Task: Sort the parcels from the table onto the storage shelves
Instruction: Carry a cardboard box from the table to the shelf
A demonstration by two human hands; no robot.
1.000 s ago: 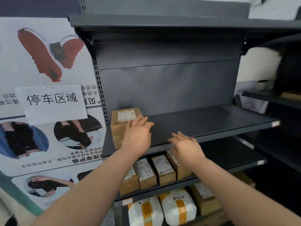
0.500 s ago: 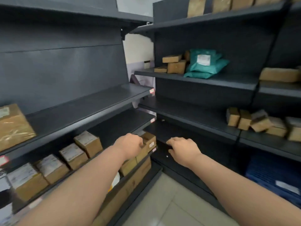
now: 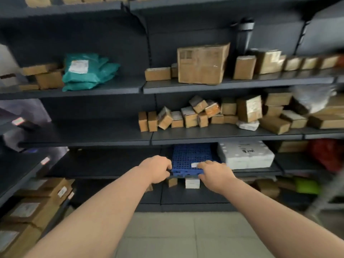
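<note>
My left hand [image 3: 156,169] and my right hand [image 3: 216,174] reach forward at waist height, fingers loosely curled, holding nothing. They hover in front of a blue plastic crate [image 3: 191,156] on a low shelf; I cannot tell whether they touch it. Parcels fill the dark shelves [image 3: 104,135] ahead: teal mailer bags [image 3: 87,73] upper left, a large cardboard box [image 3: 202,64] upper middle, and a jumble of several small brown boxes [image 3: 188,116] on the middle shelf. No table is in view.
A white foam box [image 3: 245,155] sits right of the crate, a red bag [image 3: 327,153] beyond it. Brown parcels [image 3: 35,205] line the rack on my left. The left half of the middle shelf holds nothing. Pale tiled floor [image 3: 186,233] lies below.
The view has swung right, away from the first rack where my left hand touched a brown box, to the far wall of shelves. Both hands stayed raised and hold nothing.
</note>
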